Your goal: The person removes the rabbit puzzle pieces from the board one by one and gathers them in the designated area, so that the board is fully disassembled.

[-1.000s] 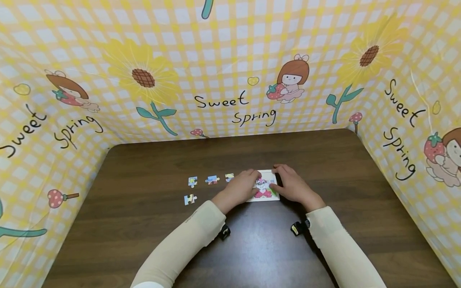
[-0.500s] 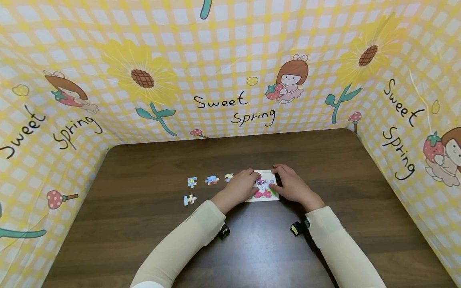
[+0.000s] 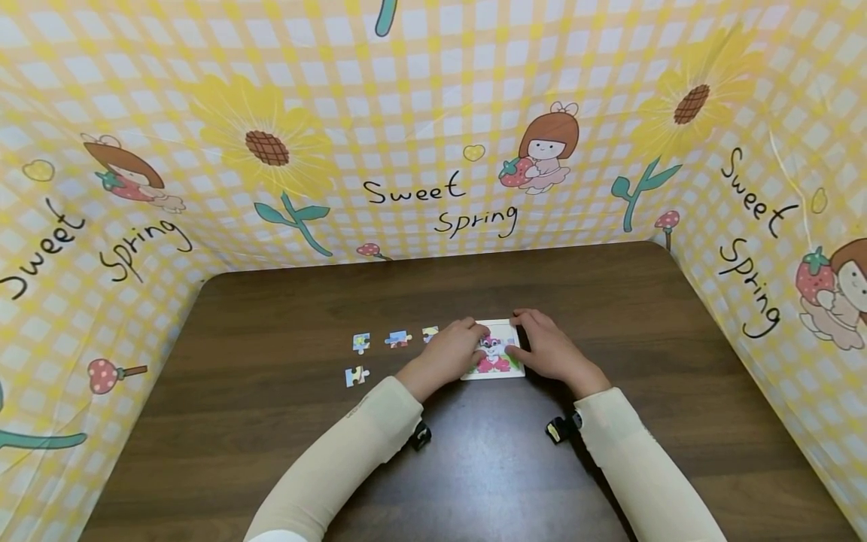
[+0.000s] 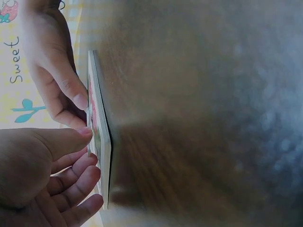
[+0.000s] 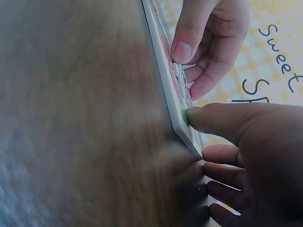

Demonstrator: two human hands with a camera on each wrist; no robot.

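A small white-rimmed jigsaw tray lies on the table, its picture showing a pink and white cartoon animal. My left hand reaches over its left part; thumb and forefinger pinch a jigsaw piece at the picture's surface, mostly covered by the fingers. My right hand holds the tray's right side, the thumb on the picture near the corner and the other fingers along the outer edge. In the left wrist view, the left thumb and curled fingers lie close to the tray's near end.
Left of the tray lie several loose jigsaw pieces, among them a blue one, a yellow one partly beside the left hand, and a lower one. Yellow checked cloth walls surround the brown wooden table.
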